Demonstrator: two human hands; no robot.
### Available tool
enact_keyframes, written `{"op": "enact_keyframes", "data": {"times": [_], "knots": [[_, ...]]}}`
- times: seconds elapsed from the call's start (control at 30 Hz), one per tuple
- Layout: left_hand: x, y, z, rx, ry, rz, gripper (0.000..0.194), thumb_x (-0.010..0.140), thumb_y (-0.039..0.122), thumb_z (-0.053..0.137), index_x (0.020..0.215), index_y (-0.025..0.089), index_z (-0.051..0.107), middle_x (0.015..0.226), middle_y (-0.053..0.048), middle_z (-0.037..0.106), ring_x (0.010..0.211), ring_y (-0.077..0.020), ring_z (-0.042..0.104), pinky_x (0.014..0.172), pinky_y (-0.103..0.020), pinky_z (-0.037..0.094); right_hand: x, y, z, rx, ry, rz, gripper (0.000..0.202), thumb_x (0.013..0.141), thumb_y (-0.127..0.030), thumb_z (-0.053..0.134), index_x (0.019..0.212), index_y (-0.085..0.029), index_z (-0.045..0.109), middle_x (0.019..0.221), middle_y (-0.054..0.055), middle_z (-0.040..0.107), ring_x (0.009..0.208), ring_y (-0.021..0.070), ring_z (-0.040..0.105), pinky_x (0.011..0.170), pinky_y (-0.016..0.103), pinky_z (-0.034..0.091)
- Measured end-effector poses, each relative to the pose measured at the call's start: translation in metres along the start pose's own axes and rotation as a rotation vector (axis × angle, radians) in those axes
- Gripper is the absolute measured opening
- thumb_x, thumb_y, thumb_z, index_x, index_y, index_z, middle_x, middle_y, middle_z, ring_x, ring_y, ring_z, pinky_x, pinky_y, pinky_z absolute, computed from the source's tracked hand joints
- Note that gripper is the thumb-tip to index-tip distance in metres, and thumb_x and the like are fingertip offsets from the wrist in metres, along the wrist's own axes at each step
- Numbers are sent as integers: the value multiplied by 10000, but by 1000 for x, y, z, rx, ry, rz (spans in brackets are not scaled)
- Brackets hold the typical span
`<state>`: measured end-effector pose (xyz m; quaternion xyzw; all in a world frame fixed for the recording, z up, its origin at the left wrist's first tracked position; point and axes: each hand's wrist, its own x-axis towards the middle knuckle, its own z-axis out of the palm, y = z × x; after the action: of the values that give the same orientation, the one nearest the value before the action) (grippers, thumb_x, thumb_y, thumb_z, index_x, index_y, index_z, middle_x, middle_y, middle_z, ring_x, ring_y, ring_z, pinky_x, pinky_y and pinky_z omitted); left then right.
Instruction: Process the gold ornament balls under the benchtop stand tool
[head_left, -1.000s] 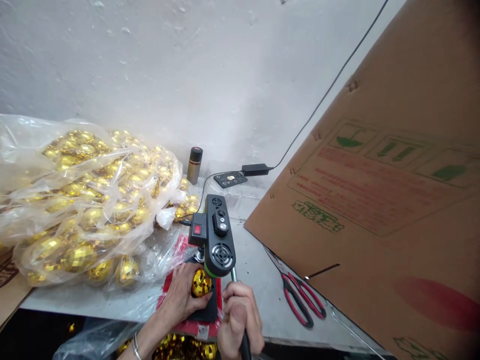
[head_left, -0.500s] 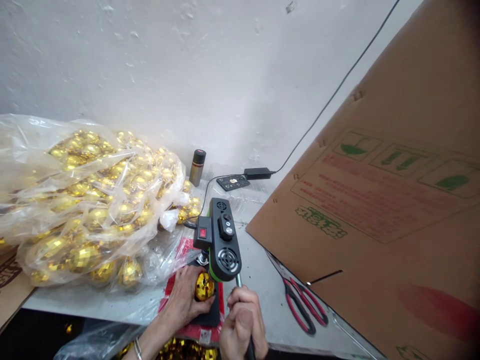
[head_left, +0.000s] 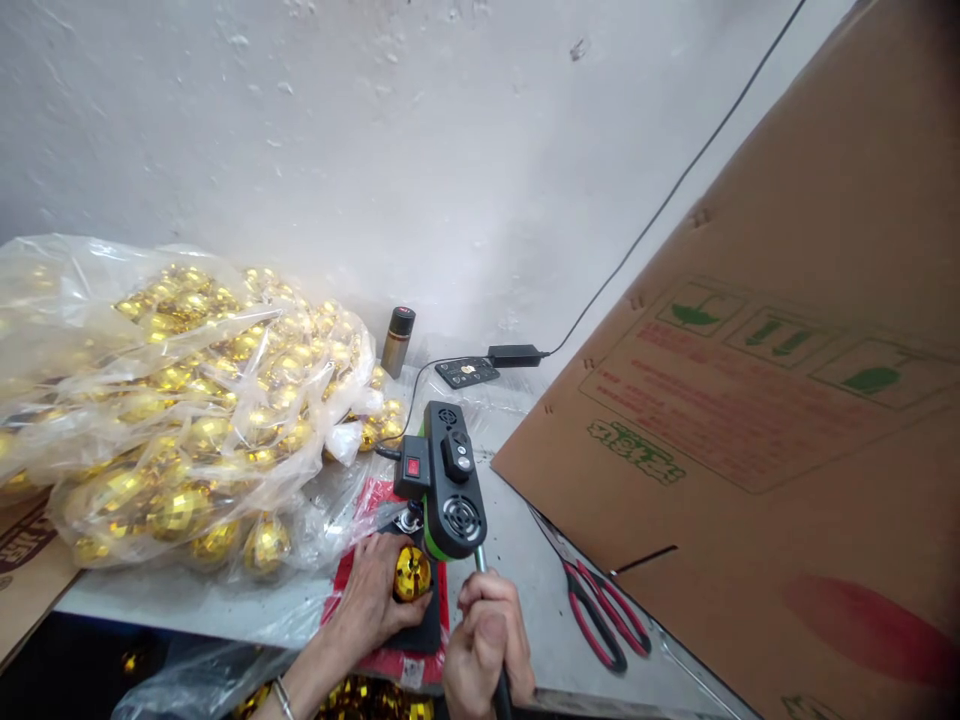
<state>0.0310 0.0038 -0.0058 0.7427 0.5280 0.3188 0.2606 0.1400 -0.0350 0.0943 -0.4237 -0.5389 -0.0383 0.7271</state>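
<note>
My left hand (head_left: 373, 588) is closed around a gold mirror-tiled ball (head_left: 412, 574), its fingers curved along the ball's left side and the thumb below. The ball sits over the black base (head_left: 424, 638) of a small black and green bench machine (head_left: 455, 480), close under its round vented head. A red switch shows on the machine's side box. My right hand (head_left: 487, 640) is wrapped around the machine's metal lever (head_left: 481, 558), whose dark grip comes out below the fist. Red plastic (head_left: 337, 595) lies beneath the base.
Large clear bags of gold balls (head_left: 187, 430) fill the left. Red-handled scissors (head_left: 606, 615) lie beside a big cardboard box (head_left: 750, 420) at right. Behind the machine are a spray-can-like cylinder (head_left: 397, 342), a black phone-like slab (head_left: 466, 373) and a power adapter (head_left: 516, 355) with cord.
The view has shifted slightly. Both hands keep their places, the left on the ball and the right on the lever, with no clear movement of either.
</note>
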Motion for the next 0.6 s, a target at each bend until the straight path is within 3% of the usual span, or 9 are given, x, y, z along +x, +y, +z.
{"op": "enact_keyframes", "data": {"times": [0.23,0.47,0.6], "knots": [[1,-2,2,-10,0,5,470,714,255,761,1177,205,700,1094,-102,776,1052,-356,710,950,-497,535,-8,9,0,20,13,10,428,1104,-236,433,679,-223,486,707,-46,538,622,129,503,715,312,434],[2,-4,5,-4,24,12,479,710,256,779,1178,188,707,1093,-116,781,1058,-369,712,953,-505,538,-18,24,-6,21,-27,8,409,1105,-221,396,703,-228,470,710,-43,535,621,130,512,626,284,422],[1,-7,12,6,75,29,453,720,248,780,1165,203,707,1091,-102,784,1054,-358,716,944,-488,544,-27,31,-9,3,-79,-34,410,1100,-295,463,700,-225,517,735,-24,591,649,148,567,671,310,472]]}}
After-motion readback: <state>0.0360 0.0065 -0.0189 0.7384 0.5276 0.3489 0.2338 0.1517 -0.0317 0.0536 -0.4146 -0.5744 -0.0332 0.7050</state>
